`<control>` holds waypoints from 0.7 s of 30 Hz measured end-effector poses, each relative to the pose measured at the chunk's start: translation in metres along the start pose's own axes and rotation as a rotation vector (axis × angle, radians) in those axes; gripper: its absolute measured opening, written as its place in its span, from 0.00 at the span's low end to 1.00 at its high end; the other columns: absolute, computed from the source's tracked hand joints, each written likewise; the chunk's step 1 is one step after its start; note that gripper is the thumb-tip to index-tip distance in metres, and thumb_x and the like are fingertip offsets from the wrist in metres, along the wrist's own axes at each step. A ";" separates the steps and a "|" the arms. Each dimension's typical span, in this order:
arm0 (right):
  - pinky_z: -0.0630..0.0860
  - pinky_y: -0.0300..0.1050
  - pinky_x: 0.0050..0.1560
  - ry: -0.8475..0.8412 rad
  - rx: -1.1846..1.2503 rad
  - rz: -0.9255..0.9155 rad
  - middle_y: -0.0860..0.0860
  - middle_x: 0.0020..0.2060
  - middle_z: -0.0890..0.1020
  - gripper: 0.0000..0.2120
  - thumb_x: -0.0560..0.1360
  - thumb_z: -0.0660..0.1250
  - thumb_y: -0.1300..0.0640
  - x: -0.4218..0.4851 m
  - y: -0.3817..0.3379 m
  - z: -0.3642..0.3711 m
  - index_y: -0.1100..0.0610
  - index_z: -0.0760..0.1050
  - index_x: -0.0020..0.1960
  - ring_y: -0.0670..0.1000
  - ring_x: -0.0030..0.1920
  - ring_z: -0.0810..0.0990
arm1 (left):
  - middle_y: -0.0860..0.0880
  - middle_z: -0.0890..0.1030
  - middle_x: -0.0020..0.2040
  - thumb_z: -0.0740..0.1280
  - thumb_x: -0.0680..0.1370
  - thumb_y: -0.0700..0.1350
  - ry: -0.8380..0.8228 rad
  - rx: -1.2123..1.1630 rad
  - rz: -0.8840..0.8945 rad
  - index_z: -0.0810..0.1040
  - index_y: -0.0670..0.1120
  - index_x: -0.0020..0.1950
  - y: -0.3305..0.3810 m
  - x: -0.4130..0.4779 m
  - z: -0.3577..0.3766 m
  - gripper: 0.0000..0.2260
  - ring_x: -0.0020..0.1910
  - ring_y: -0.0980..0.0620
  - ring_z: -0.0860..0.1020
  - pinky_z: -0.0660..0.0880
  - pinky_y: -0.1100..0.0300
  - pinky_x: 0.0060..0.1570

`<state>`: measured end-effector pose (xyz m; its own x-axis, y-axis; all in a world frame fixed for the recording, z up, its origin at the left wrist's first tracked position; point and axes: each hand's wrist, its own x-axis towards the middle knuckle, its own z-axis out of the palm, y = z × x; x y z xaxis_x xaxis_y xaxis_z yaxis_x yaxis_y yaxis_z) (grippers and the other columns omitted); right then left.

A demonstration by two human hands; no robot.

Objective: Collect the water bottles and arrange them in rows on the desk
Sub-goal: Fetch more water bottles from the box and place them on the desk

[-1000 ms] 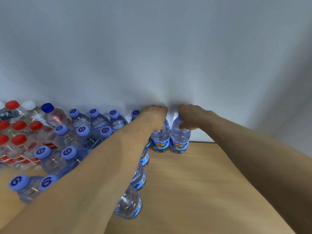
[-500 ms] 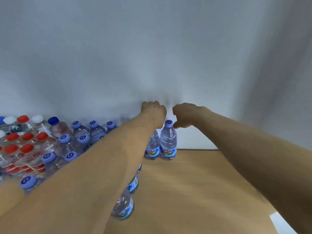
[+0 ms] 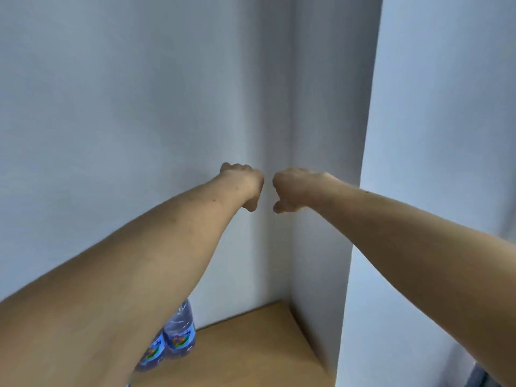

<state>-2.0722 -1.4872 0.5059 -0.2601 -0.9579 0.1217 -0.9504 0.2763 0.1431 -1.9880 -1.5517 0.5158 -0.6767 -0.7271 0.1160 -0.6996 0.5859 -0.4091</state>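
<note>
Bottles [image 3: 180,335] are seen at the far edge of the desk [image 3: 251,347], against the back wall [image 3: 111,107] and well left of the far right corner. Two can be made out, upright and touching each other, each with a blue label. Their tops are hidden by the left forearm, which also covers part of the nearer one. Both arms are stretched forward and raised well above the desk, in front of the place where the walls meet. The left hand [image 3: 243,185] and the right hand [image 3: 293,191] are held side by side, near each other but apart. The fingers of each hand are curled under and the thumbs point down. Nothing is grasped by either hand.
</note>
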 end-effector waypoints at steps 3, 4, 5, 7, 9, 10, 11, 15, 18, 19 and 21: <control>0.69 0.43 0.46 0.035 -0.010 0.106 0.53 0.52 0.78 0.14 0.76 0.68 0.52 -0.030 0.029 -0.022 0.59 0.74 0.58 0.55 0.53 0.78 | 0.47 0.73 0.51 0.69 0.77 0.49 0.072 -0.006 0.101 0.69 0.49 0.46 0.023 -0.001 -0.036 0.09 0.55 0.46 0.75 0.66 0.56 0.53; 0.69 0.43 0.46 0.045 -0.013 0.141 0.53 0.49 0.77 0.14 0.77 0.67 0.52 -0.040 0.037 -0.028 0.59 0.74 0.58 0.55 0.53 0.77 | 0.46 0.75 0.55 0.69 0.77 0.50 0.095 0.000 0.133 0.70 0.49 0.46 0.029 -0.001 -0.045 0.09 0.56 0.46 0.76 0.67 0.56 0.52; 0.69 0.42 0.44 0.057 -0.018 0.176 0.51 0.45 0.75 0.12 0.77 0.67 0.53 -0.050 0.044 -0.032 0.59 0.74 0.56 0.55 0.49 0.77 | 0.47 0.76 0.58 0.69 0.76 0.50 0.120 0.008 0.162 0.72 0.49 0.48 0.035 -0.002 -0.053 0.08 0.58 0.46 0.76 0.68 0.56 0.52; 0.68 0.41 0.38 0.092 -0.023 0.242 0.50 0.37 0.72 0.07 0.76 0.67 0.55 -0.068 0.054 -0.036 0.59 0.74 0.48 0.54 0.42 0.74 | 0.46 0.76 0.63 0.69 0.76 0.51 0.164 0.000 0.213 0.76 0.48 0.56 0.047 -0.007 -0.065 0.12 0.61 0.45 0.76 0.70 0.54 0.56; 0.66 0.41 0.34 0.093 -0.046 0.310 0.51 0.37 0.74 0.06 0.76 0.66 0.57 -0.088 0.059 -0.038 0.59 0.72 0.43 0.54 0.41 0.74 | 0.46 0.74 0.65 0.69 0.77 0.52 0.168 -0.038 0.253 0.74 0.46 0.62 0.058 -0.018 -0.074 0.17 0.64 0.45 0.74 0.69 0.54 0.60; 0.66 0.41 0.32 0.086 -0.059 0.350 0.51 0.37 0.74 0.08 0.76 0.66 0.58 -0.098 0.060 -0.038 0.58 0.70 0.41 0.54 0.41 0.74 | 0.46 0.74 0.66 0.68 0.77 0.52 0.167 -0.054 0.275 0.73 0.46 0.63 0.063 -0.025 -0.077 0.18 0.65 0.45 0.73 0.69 0.54 0.60; 0.64 0.40 0.30 0.077 -0.073 0.396 0.51 0.36 0.72 0.11 0.76 0.66 0.58 -0.110 0.060 -0.039 0.58 0.67 0.38 0.54 0.40 0.73 | 0.47 0.74 0.65 0.68 0.77 0.53 0.163 -0.066 0.298 0.72 0.47 0.63 0.068 -0.030 -0.080 0.18 0.65 0.45 0.73 0.69 0.55 0.59; 0.60 0.40 0.26 0.032 -0.109 0.591 0.50 0.33 0.67 0.16 0.76 0.65 0.58 -0.164 0.062 -0.046 0.57 0.61 0.35 0.50 0.32 0.69 | 0.49 0.76 0.57 0.67 0.77 0.53 0.151 -0.090 0.415 0.71 0.47 0.54 0.091 -0.057 -0.092 0.12 0.55 0.45 0.76 0.69 0.55 0.51; 0.61 0.40 0.27 -0.005 -0.127 0.712 0.50 0.33 0.68 0.13 0.77 0.64 0.58 -0.216 0.064 -0.053 0.57 0.64 0.37 0.49 0.31 0.68 | 0.49 0.76 0.50 0.68 0.76 0.54 0.181 -0.125 0.546 0.72 0.46 0.53 0.123 -0.082 -0.110 0.13 0.49 0.46 0.76 0.68 0.56 0.44; 0.62 0.40 0.27 -0.011 -0.128 0.750 0.50 0.33 0.68 0.11 0.77 0.64 0.58 -0.236 0.065 -0.056 0.58 0.64 0.38 0.49 0.31 0.68 | 0.50 0.77 0.52 0.68 0.76 0.54 0.197 -0.131 0.591 0.72 0.47 0.56 0.137 -0.093 -0.117 0.14 0.51 0.46 0.76 0.68 0.56 0.44; 0.62 0.40 0.26 -0.023 -0.144 0.823 0.50 0.33 0.69 0.10 0.77 0.64 0.58 -0.277 0.067 -0.062 0.58 0.65 0.40 0.51 0.35 0.71 | 0.51 0.76 0.54 0.68 0.76 0.54 0.246 -0.119 0.693 0.70 0.50 0.57 0.167 -0.119 -0.132 0.15 0.53 0.46 0.77 0.67 0.56 0.45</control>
<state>-2.0532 -1.1980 0.5428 -0.8667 -0.4468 0.2218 -0.4247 0.8942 0.1415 -2.0546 -1.3199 0.5531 -0.9938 -0.0842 0.0722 -0.1049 0.9259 -0.3629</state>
